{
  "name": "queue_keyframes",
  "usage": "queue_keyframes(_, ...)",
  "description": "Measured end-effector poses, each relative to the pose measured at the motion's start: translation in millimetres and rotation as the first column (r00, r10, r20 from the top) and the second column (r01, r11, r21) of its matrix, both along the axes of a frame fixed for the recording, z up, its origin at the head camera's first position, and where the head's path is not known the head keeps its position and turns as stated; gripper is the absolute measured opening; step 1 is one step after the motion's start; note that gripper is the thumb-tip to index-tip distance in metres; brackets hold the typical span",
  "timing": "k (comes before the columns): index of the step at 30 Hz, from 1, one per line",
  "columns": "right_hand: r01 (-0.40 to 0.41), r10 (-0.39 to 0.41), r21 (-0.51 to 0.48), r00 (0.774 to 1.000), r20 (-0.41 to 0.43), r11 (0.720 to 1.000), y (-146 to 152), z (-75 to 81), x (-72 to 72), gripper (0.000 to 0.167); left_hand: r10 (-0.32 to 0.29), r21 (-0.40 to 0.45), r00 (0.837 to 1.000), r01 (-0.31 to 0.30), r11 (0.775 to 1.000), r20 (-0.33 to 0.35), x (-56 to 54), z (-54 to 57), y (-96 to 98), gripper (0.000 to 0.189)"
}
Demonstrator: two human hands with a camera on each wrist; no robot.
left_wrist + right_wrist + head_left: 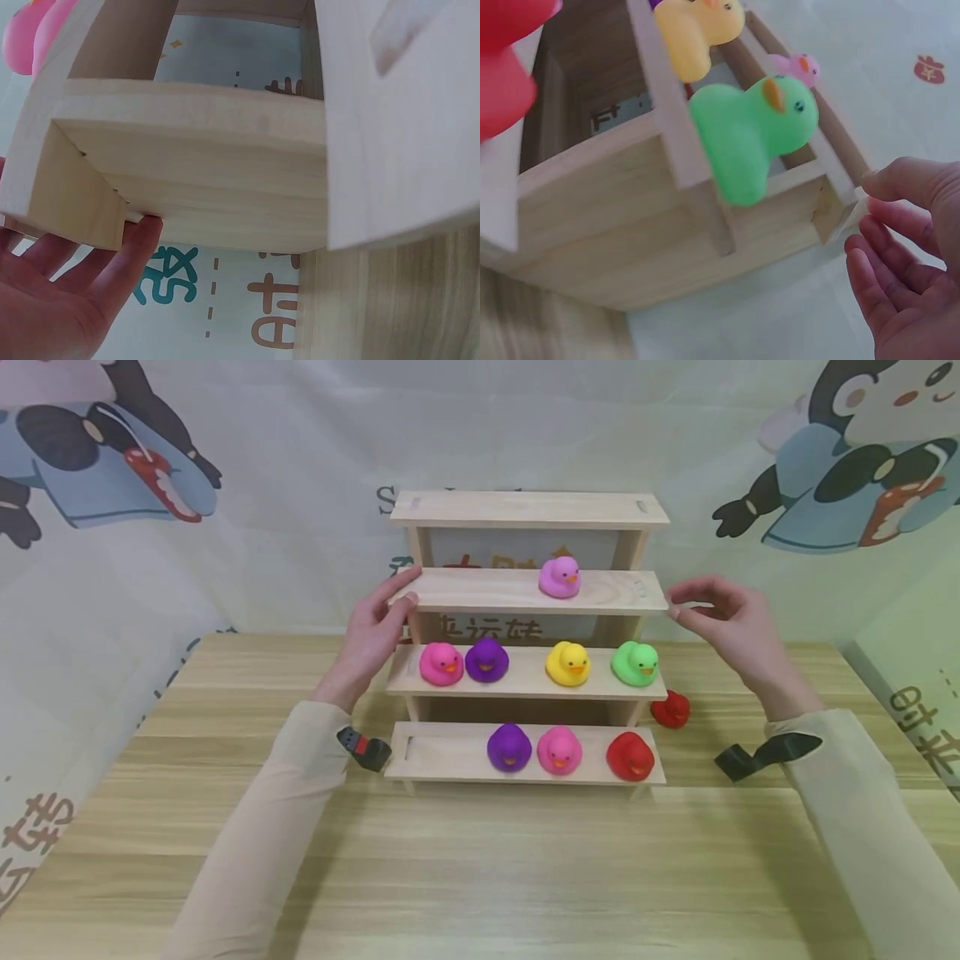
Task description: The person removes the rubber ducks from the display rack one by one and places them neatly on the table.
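Note:
A tiered wooden display rack (525,510) stands before me with small rubber ducks on its steps. My left hand (378,622) grips the left end of the second step from the top (480,590), thumb in front; in the left wrist view its fingers (139,251) reach under the board. At that step's right end is my right hand (723,610), thumb and forefinger pinching the corner. A lilac duck (560,578) sits on this step. Below are pink (441,664), purple (487,660), yellow (567,664) and green (635,663) ducks.
The lowest step carries purple (509,747), pink (559,751) and red (630,757) ducks. Another red duck (671,710) lies on the wood-grain table (480,868), right of the rack. A printed cloth (300,460) hangs close behind.

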State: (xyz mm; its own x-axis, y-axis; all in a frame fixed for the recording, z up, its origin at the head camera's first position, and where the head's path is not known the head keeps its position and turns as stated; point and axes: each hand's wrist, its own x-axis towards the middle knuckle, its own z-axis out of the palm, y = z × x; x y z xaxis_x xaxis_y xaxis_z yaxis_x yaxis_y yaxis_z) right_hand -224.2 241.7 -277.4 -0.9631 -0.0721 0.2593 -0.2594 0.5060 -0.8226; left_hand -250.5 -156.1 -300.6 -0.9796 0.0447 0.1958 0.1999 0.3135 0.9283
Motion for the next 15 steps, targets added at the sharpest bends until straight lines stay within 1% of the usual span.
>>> queue_keyframes(4,-0.01,0.01,-0.018,1.0,-0.029,1.0,-5.8,8.5,-2.3,0.034,-0.003,0.002,1.0,0.003,1.0,-0.001,-0.4,0.3,-0.7,0.045)
queue_keyframes(10,-0.043,0.043,-0.011,0.999,-0.014,0.999,-18.9,23.1,-6.8,0.036,-0.006,0.009,1.0,0.006,1.0,-0.01,0.7,1.0,-0.5,0.044)
queue_keyframes(15,-0.078,0.078,-0.013,0.997,-0.017,0.997,-30.9,31.0,-11.3,0.034,-0.003,0.003,1.0,0.003,1.0,-0.027,0.9,-0.6,0.0,0.043)
